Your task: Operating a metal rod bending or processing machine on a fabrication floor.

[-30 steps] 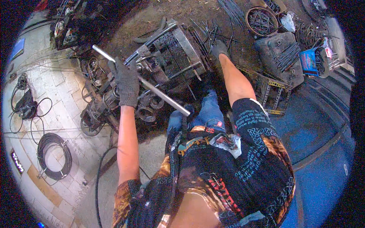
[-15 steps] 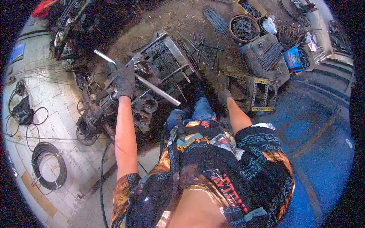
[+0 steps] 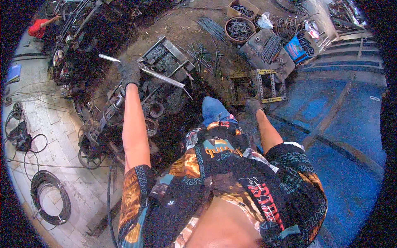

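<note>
My left hand (image 3: pixel 131 74), in a dark work glove, is closed around a shiny metal bar (image 3: pixel 163 78). The bar sticks out on both sides of the glove, over the dark, greasy machine (image 3: pixel 111 109). Just beyond the bar is a metal tray (image 3: pixel 165 56) full of dark metal bits. My right hand (image 3: pixel 252 106), also in a dark glove, hangs low beside a perforated metal stand (image 3: pixel 271 84). Its fingers blend into the dark background, so their position is hard to make out.
Several loose rods (image 3: pixel 202 58) lie on the dirt floor beyond the tray. Farther right are a round tub of metal pieces (image 3: pixel 240 29) and a plate with rods (image 3: pixel 271 49). A coiled cable (image 3: pixel 50 197) lies at left. A person in red (image 3: pixel 37 28) is at far left.
My view has turned and shifted. The left hand and its bar sit slightly higher in view, with the bar flatter. My right hand now appears closer to the perforated stand.
</note>
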Action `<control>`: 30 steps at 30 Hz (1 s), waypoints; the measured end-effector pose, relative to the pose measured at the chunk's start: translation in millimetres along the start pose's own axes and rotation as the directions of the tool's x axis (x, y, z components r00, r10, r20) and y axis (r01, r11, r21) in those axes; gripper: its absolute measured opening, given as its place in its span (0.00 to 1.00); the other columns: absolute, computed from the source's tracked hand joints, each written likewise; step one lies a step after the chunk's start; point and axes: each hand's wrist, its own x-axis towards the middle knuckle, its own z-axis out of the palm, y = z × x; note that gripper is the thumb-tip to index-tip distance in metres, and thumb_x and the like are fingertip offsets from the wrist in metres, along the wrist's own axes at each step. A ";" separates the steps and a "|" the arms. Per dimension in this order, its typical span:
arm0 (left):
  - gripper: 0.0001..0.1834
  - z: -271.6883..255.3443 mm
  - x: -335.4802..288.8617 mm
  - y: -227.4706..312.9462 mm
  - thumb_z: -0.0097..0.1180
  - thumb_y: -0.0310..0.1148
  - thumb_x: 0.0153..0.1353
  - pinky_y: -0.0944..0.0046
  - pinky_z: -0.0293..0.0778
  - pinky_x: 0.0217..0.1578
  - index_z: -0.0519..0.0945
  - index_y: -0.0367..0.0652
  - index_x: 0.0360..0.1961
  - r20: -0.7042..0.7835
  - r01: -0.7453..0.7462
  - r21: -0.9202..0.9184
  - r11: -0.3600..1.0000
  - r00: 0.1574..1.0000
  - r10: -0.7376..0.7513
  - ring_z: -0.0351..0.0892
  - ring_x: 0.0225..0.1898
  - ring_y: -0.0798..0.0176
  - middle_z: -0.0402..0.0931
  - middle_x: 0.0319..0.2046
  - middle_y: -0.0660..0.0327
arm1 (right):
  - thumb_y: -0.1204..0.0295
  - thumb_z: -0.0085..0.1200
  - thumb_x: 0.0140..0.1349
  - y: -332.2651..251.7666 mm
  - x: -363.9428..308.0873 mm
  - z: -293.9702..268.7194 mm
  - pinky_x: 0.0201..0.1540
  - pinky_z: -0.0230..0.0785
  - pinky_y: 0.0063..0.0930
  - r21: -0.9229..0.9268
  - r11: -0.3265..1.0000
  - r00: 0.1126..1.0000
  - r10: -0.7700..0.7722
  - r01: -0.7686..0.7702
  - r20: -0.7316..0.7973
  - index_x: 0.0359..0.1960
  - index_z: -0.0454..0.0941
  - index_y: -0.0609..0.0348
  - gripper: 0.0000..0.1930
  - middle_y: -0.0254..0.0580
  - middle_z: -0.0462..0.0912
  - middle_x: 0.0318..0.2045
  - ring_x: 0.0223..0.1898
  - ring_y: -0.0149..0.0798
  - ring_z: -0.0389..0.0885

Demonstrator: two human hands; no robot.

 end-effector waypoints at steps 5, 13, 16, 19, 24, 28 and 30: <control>0.30 -9.3 15.3 -8.5 0.54 0.43 0.59 0.48 0.58 0.63 0.69 0.32 0.57 0.275 0.135 -0.195 0.971 0.958 -0.078 0.65 0.60 0.39 0.64 0.61 0.36 | 0.64 0.55 0.55 -19.1 -0.9 -17.0 0.29 0.72 0.41 0.086 0.993 0.995 -0.083 0.079 0.047 0.25 0.81 0.50 0.07 0.35 0.78 0.22 0.25 0.45 0.79; 0.17 38.1 28.2 -74.1 0.52 0.47 0.63 0.44 0.68 0.49 0.80 0.49 0.45 0.282 -0.173 0.198 0.965 0.953 0.114 0.72 0.45 0.50 0.77 0.42 0.53 | 0.61 0.53 0.59 -72.1 88.9 -64.1 0.28 0.71 0.39 -0.756 0.267 0.627 -0.743 0.598 0.233 0.24 0.82 0.52 0.12 0.40 0.79 0.21 0.24 0.43 0.78; 0.17 28.4 25.0 -76.1 0.52 0.46 0.63 0.45 0.70 0.47 0.79 0.49 0.46 0.289 -0.008 0.237 0.972 0.955 -0.063 0.73 0.43 0.51 0.78 0.41 0.55 | 0.60 0.53 0.59 -109.2 119.6 -80.1 0.32 0.71 0.42 -0.296 0.833 0.835 -0.526 0.467 -0.162 0.28 0.83 0.54 0.13 0.47 0.82 0.27 0.29 0.46 0.81; 0.18 -7.6 15.1 -49.5 0.53 0.44 0.63 0.47 0.71 0.48 0.78 0.45 0.49 0.251 0.093 0.356 0.930 0.949 -0.191 0.75 0.44 0.51 0.78 0.44 0.55 | 0.59 0.55 0.59 -143.3 164.5 -122.0 0.33 0.71 0.42 -0.676 0.583 0.775 -0.632 0.450 -0.029 0.30 0.83 0.56 0.13 0.47 0.83 0.29 0.29 0.46 0.80; 0.22 -52.7 16.7 -20.0 0.54 0.41 0.62 0.49 0.73 0.49 0.76 0.39 0.53 0.405 -0.054 0.658 0.751 0.866 -0.293 0.78 0.46 0.49 0.77 0.49 0.54 | 0.62 0.57 0.59 -157.2 273.2 -131.3 0.32 0.71 0.40 -0.131 0.938 0.863 -0.347 0.322 -0.367 0.33 0.82 0.55 0.10 0.38 0.83 0.28 0.26 0.43 0.77; 0.24 -67.4 26.1 -30.0 0.51 0.39 0.65 0.52 0.71 0.50 0.72 0.39 0.58 0.773 -0.653 0.633 0.416 0.498 -0.393 0.78 0.45 0.54 0.77 0.47 0.58 | 0.60 0.41 0.66 -163.5 364.8 -145.9 0.41 0.71 0.49 -0.724 0.683 0.955 -0.266 0.090 -0.133 0.47 0.80 0.55 0.18 0.48 0.83 0.42 0.42 0.50 0.80; 0.22 -75.9 24.5 -29.4 0.50 0.38 0.65 0.52 0.71 0.48 0.73 0.39 0.57 0.781 -0.589 0.591 0.550 0.587 -0.210 0.78 0.43 0.55 0.76 0.43 0.59 | 0.64 0.51 0.62 -160.4 386.1 -158.9 0.36 0.72 0.39 -0.837 0.438 0.763 -0.645 0.328 -0.039 0.35 0.82 0.51 0.09 0.41 0.81 0.26 0.30 0.43 0.79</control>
